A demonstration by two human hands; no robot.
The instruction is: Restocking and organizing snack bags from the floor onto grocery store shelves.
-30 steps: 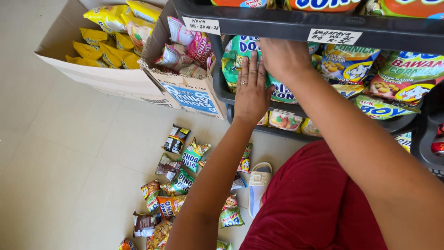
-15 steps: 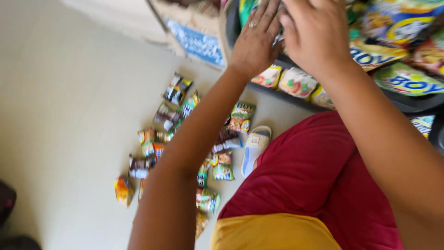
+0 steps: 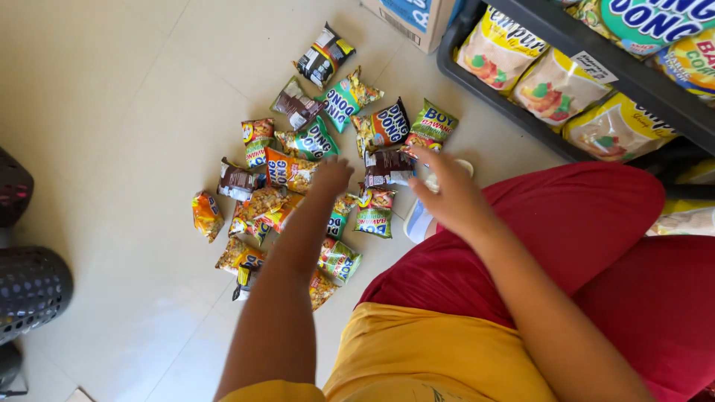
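Observation:
Several small snack packets (image 3: 309,141) in green, orange, brown and black lie scattered on the pale tiled floor. My left hand (image 3: 331,177) reaches down over the middle of the pile, fingers curled, right above an orange packet (image 3: 289,171); I cannot tell whether it touches one. My right hand (image 3: 447,195) hovers to the right of it with fingers spread, just beside a dark brown packet (image 3: 387,167) and a green one (image 3: 433,125). Neither hand visibly holds anything.
A dark shelf rack (image 3: 633,78) with large yellow and white snack bags (image 3: 555,85) stands at the upper right. A cardboard box (image 3: 406,16) sits at the top. Dark perforated baskets (image 3: 30,286) stand at the left edge. My red-clad leg (image 3: 566,231) fills the lower right.
Both hands left the shelf and came down toward the packets on the floor. The view tilted from the shelf down to the floor pile.

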